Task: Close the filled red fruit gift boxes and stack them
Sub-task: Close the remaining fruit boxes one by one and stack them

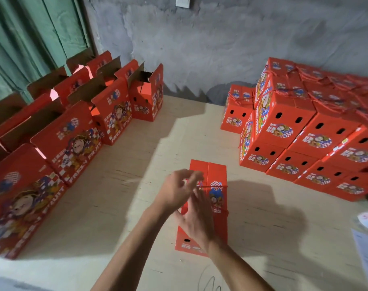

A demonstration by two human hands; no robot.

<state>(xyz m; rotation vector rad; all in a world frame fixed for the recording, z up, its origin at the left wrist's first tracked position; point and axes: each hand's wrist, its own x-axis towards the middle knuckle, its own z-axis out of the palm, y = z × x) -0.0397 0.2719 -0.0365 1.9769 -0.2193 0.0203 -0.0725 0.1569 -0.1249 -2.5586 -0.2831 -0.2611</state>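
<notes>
A: Nearest item first: two bare forearms crossing above a closed red gift box (217, 198) that stands on the pale wooden surface (120, 206). State of each grip?

B: Left hand (176, 191): fingers curled, blurred, appearing to pinch the thin red cord (215, 186) that runs across the box lid. Right hand (196, 222): fingers straight and spread, held over the near half of the lid; whether it touches the box cannot be told.

A: Now the stock, left to right from the grip.

B: Far left of the grip: a row of open red boxes (74, 143), flaps upright, brown cardboard insides showing, fronts printed with a cartoon figure and "FRESH FRUIT". The row runs from the near left edge back toward the wall. Behind it, a green curtain (32, 38).

A: Directly under the grip?

B: The single closed box, lid flaps meeting along a centre seam, one oval hole visible on its near face.

A: Right of the grip?

B: A stack of closed red boxes (304, 133), several layers high, each end face with two oval holes, red cord handles lying on top. It stands well apart from the grip, against the grey concrete wall (220, 38). At the far right edge, white papers (367, 238), only partly in view.
</notes>
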